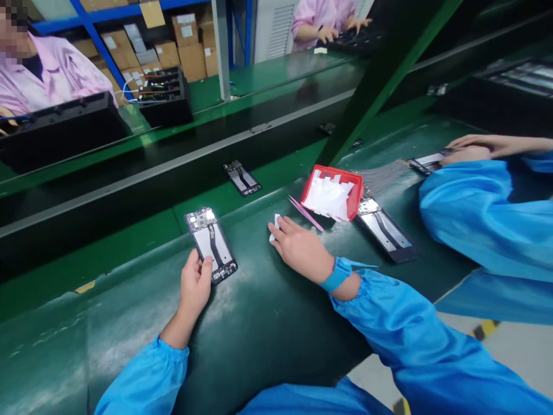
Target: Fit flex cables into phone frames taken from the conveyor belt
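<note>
Phone frame (211, 244), opened at its back so the inner boards and a dark flat cable show, lies flat on the green bench (259, 323), near its far edge. The left hand (195, 283) is closed on the near end of it, thumb on top at the lower corner and fingers at the side. I judge it light and stiff, but fragile where the cable and small parts are bare, so the safe place to hold is the outer edges, not the middle. The right hand (300, 248) rests palm down on the bench, with loosely bent fingers touching a small white paper piece (275, 225); I cannot tell if it really pinches it. Just beside this hand lie pink tweezers (305, 212), and behind them stands a red bin (333, 192), tilted toward the person and holding many white paper slips of the same kind. A 2nd opened phone (386, 230) lies just right of the bin, and a 3rd one (242, 177) lies on the belt (129, 190) further away. At the right, a co-worker's hands (475, 148) in blue sleeves press on another phone. Across the belt stand black trays (166, 95).
</note>
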`<act>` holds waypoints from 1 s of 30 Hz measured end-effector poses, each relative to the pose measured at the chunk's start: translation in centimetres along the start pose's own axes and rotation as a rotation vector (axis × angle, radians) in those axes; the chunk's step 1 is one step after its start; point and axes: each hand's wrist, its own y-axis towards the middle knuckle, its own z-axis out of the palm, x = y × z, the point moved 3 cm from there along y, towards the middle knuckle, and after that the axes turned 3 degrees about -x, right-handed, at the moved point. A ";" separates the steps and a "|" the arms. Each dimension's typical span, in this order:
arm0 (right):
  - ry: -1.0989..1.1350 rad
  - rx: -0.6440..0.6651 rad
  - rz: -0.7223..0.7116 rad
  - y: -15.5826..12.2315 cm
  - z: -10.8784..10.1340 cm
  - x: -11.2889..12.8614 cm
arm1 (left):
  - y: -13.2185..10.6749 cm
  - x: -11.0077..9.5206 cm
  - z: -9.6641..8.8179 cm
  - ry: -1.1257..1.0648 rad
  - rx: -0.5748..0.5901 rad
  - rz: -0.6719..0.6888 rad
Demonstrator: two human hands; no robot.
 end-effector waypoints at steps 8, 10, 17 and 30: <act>0.068 -0.324 0.004 1.0 -2.4 -3.7 | 0.0 -0.2 -0.1 0.062 -0.025 0.053; 0.029 -0.557 0.174 0.5 -4.0 -7.3 | 0.0 -0.2 -0.1 0.107 -0.045 0.105; -0.020 -0.511 0.298 0.3 -4.7 -8.1 | -1.4 -1.3 -0.1 0.509 -0.168 0.427; 1.328 -0.096 0.055 -1.2 -1.4 7.0 | -3.3 -2.1 2.5 0.475 0.072 0.452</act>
